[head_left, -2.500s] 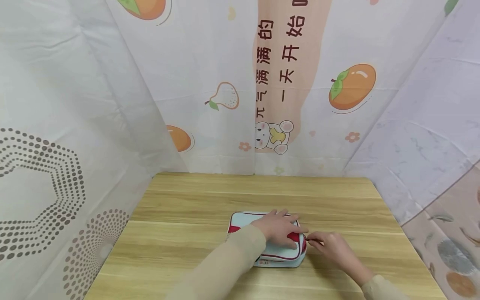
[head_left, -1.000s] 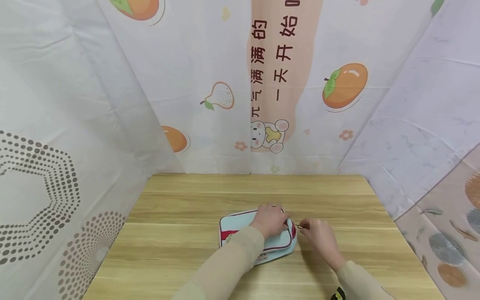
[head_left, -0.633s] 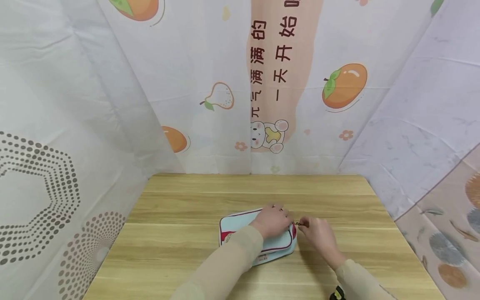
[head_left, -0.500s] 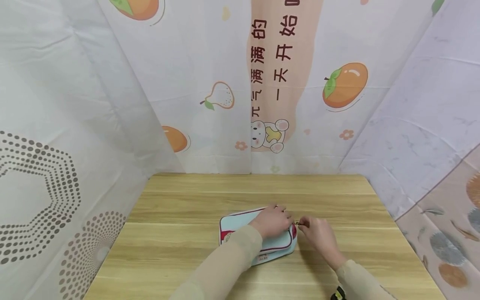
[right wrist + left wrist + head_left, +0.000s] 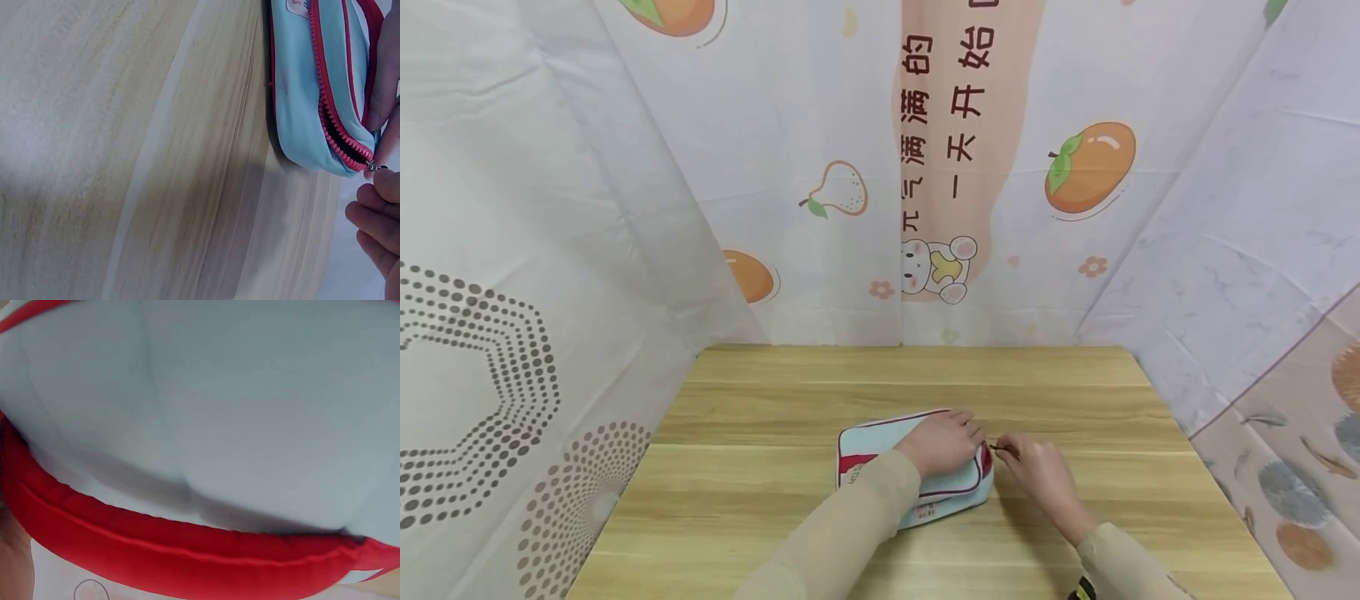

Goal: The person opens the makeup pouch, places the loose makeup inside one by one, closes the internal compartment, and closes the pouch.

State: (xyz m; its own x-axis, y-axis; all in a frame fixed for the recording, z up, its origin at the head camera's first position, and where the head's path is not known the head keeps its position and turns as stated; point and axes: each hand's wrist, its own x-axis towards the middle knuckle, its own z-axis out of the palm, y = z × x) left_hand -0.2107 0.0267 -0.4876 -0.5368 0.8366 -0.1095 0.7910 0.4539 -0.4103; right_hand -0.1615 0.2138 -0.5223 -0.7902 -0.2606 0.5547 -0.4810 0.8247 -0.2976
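Note:
A light-blue zippered pouch point(image 5: 872, 440) with red piping and a red band lies slightly turned on the table. My left hand point(image 5: 942, 443) lies over its right end; in the right wrist view, fingers of that hand point(image 5: 386, 81) hold the fabric by the zipper. At the pouch's right corner my right hand point(image 5: 1037, 467) pinches the small zipper pull point(image 5: 372, 167) between thumb and forefinger. The red zipper point(image 5: 322, 75) gapes along part of the side, showing a dark inside. Pale fabric and a red strip point(image 5: 187, 556) fill the left wrist view, where no grip shows.
The wood-grain table point(image 5: 760, 400) extends around the pouch. White printed curtains point(image 5: 820, 275) hang behind it and along both sides. Something black and yellow point(image 5: 1082, 588) shows by the right sleeve.
The pouch has turned and shifted left in view since the earliest frame. My left hand's spread fingers have drawn together at its right end. Lately, the right hand has barely moved.

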